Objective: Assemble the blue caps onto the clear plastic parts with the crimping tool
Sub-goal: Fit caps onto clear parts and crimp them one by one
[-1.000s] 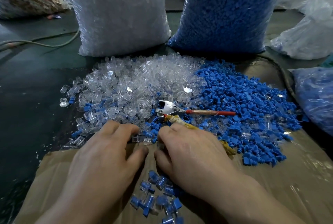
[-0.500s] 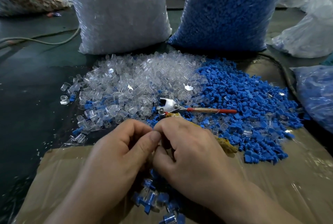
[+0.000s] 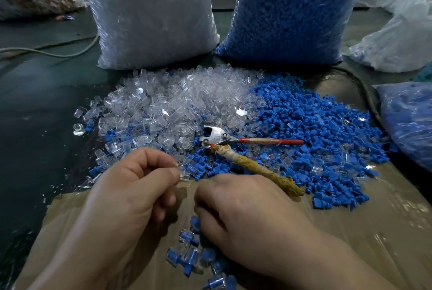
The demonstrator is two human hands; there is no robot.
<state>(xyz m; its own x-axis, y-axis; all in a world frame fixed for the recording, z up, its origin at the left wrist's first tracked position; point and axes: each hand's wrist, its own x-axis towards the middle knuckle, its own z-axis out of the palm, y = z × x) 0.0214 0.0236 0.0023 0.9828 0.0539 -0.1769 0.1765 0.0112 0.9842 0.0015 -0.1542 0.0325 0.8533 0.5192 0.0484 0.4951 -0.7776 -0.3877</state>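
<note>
A single clear plastic part [image 3: 184, 173] is pinched between the thumb and forefinger of the left hand [image 3: 131, 196], which is held just above the near edge of the bench [image 3: 35, 114], over the far edge of a sheet of brown cardboard [image 3: 374, 231]. The right hand [image 3: 247, 219] is lowered beside it, palm down, with its fingers curled under onto a small cluster of assembled pieces [image 3: 189, 257] lying on the cardboard. The fingertips are hidden, so whether anything is held in it cannot be told. The 2 hands are set close together but apart.

The crimping tool [image 3: 219, 138] is laid flat near the middle of the bench, untouched, where the 2 heaps meet. Its metal head is turned toward the left edge. 1 handle, red, is pointed toward the right edge, and the other, wrapped in yellowish tape, is angled toward the near right and ends just beside the right hand.

The heap of clear plastic parts [image 3: 175, 102] is spread on the left, and the heap of blue caps [image 3: 315, 131] on the right, with some pieces mixed along the border. Behind them, toward the far edge, 2 tall bags are stood side by side: a bag of clear parts [image 3: 149, 14] with a small label and a bag of blue caps [image 3: 292, 9]. A pale cable [image 3: 46, 52] is run along the far left.
</note>
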